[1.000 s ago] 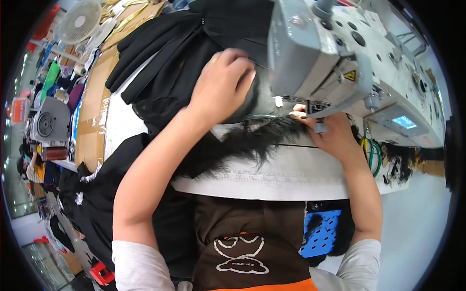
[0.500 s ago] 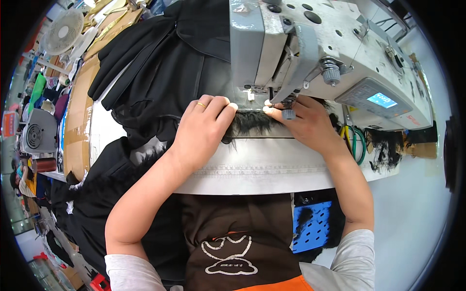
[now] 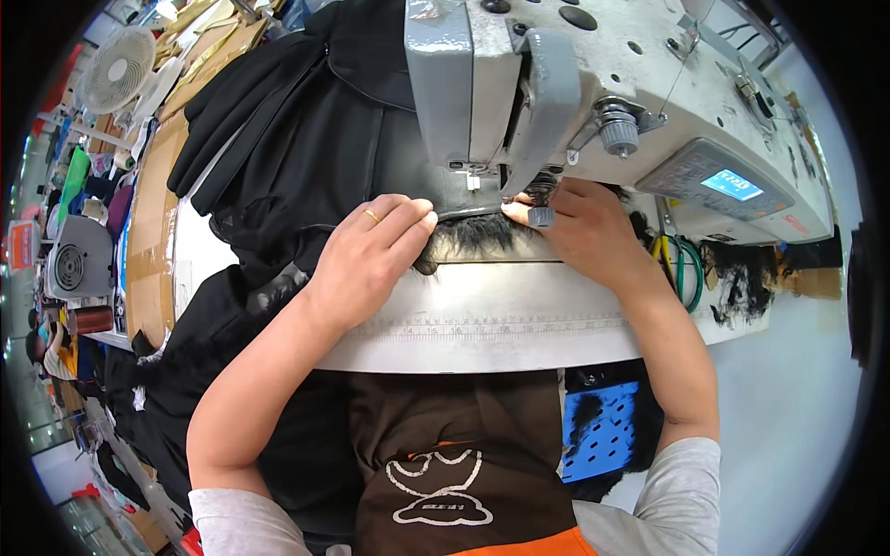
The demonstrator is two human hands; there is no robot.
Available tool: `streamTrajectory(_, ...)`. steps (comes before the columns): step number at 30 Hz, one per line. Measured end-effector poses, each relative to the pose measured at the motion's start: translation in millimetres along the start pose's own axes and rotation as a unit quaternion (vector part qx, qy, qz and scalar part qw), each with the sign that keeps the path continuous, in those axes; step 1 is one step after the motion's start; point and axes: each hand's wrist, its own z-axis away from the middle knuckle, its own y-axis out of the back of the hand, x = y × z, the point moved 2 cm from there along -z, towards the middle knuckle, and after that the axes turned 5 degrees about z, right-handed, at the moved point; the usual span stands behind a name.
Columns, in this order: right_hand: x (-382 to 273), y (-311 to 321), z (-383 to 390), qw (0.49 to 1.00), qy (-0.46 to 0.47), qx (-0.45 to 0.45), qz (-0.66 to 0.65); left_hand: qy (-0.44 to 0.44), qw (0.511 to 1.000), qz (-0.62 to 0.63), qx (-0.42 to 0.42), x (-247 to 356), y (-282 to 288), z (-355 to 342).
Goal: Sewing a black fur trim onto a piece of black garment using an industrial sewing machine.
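My left hand (image 3: 375, 259), with a ring on it, holds the edge of a black garment (image 3: 278, 139) and its dark fur trim (image 3: 477, 233), fingers bent and together, left of the presser foot (image 3: 473, 183). My right hand (image 3: 579, 227) grips the same furred edge just right of the needle area of the grey-white sewing machine (image 3: 440, 83), its fingertips partly hidden by machine parts. The edge stretches straight between both hands below the needle. More black fabric (image 3: 222, 343) hangs over the table edge (image 3: 491, 360) at left.
Green- and yellow-handled scissors (image 3: 687, 278) and fur scraps (image 3: 742, 287) lie at right, under the control panel (image 3: 718, 185). A fan (image 3: 116, 69), cardboard (image 3: 153, 250), a grey appliance (image 3: 74, 255) and clutter fill the left. A blue perforated piece (image 3: 598, 431) sits below the table.
My left hand has come down from over the garment to the furred edge beside the needle. My right hand shows more beside the machine. The view has shifted, putting the machine further left.
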Motion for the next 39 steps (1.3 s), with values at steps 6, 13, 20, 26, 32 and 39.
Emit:
streamTrajectory(6, 6, 10, 0, 0.999, -0.036, -0.022, -0.027, -0.008, 1.000, 0.005, 0.005, -4, -2, -4)
streamTrajectory(13, 15, 11, 12, 0.991, -0.121, -0.023, -0.046, -0.026, 1.000, -0.005, 0.010, -9, -14, -15)
streamTrajectory(20, 25, 5, 25, 0.983, -0.180, -0.043, -0.012, -0.036, 0.999, -0.008, -0.001, -18, -21, -21)
streamTrajectory(26, 31, 0, 32, 0.974, -0.222, -0.034, 0.009, -0.033, 0.999, -0.014, -0.032, -21, -19, -26)
streamTrajectory(32, 29, 1, 33, 0.968, -0.245, -0.047, -0.012, -0.034, 0.999, -0.015, -0.009, -23, -18, -26)
streamTrajectory(39, 33, -5, 41, 0.958, -0.285, -0.037, 0.002, -0.024, 0.999, -0.024, -0.001, -23, -22, -27)
